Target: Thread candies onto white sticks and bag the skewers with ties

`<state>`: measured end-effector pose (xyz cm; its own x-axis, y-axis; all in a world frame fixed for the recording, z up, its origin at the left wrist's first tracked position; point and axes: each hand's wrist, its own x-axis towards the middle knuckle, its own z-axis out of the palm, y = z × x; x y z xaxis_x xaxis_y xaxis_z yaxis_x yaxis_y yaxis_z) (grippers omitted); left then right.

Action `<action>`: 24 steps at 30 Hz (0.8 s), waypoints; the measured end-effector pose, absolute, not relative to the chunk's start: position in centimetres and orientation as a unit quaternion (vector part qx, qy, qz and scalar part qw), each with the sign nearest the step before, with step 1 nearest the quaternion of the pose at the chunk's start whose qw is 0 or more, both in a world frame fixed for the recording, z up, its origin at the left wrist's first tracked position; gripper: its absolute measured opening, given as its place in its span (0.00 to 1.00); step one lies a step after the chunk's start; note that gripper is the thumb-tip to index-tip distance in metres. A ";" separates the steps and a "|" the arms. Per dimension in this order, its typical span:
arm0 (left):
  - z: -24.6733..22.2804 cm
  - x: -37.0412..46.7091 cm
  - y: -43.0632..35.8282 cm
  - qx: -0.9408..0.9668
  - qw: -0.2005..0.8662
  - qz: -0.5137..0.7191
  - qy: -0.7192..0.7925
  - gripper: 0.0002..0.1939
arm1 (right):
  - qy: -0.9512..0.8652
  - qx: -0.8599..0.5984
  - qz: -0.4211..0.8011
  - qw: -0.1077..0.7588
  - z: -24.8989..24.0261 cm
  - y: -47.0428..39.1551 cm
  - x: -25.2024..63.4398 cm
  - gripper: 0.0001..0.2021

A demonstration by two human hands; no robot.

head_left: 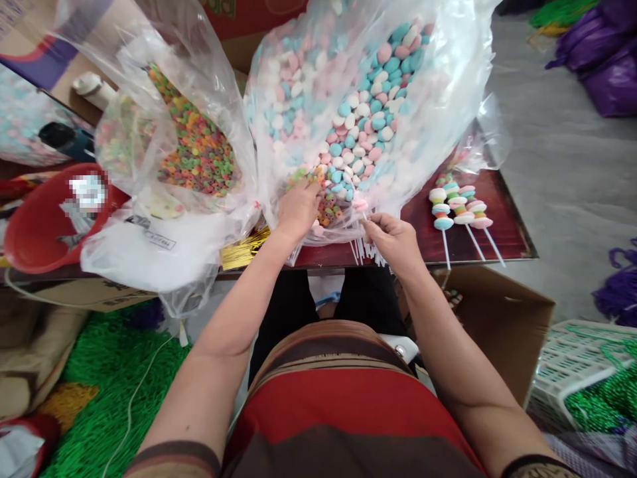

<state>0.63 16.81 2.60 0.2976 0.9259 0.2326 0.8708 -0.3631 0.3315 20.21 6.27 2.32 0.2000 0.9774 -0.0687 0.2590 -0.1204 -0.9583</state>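
My right hand point(393, 240) pinches a thin white stick with a pink candy point(359, 204) at its upper end. My left hand point(300, 207) reaches into the small ring candies point(328, 211) at the mouth of a large clear bag; its fingertips are partly lost among them, and whether they hold one is hidden. Pink, white and blue oval candies point(365, 126) fill the bag beyond both hands. Several loose white sticks point(367, 251) lie at the table edge between my hands. To the right lie finished-looking candy skewers point(460, 204) on white sticks.
On the left are a bag of ring candies point(199, 149), a red bowl point(30, 229) and gold ties point(243, 248). An open cardboard box point(502, 318) and a white basket point(572, 372) stand below the dark red table point(512, 236) at right.
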 end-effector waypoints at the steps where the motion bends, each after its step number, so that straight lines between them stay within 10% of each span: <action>1: 2.6 0.5 16.7 0.802 0.078 0.208 0.554 0.05 | -0.480 -0.629 0.414 0.451 2.3 6.1 20.2 0.16; 10: 3.6 0.5 15.7 0.765 0.200 0.241 0.563 0.09 | -0.457 -0.615 0.443 0.466 2.4 5.6 19.9 0.18; 24: 3.2 3.3 16.0 0.828 0.078 0.130 0.540 0.12 | -0.429 -0.607 0.461 0.485 2.2 4.4 20.2 0.17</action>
<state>3.31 15.97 3.19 0.3839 0.9141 0.1306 0.8736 -0.4054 0.2691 20.16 4.39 2.19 0.2066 0.9679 -0.1432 0.0739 -0.1614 -0.9841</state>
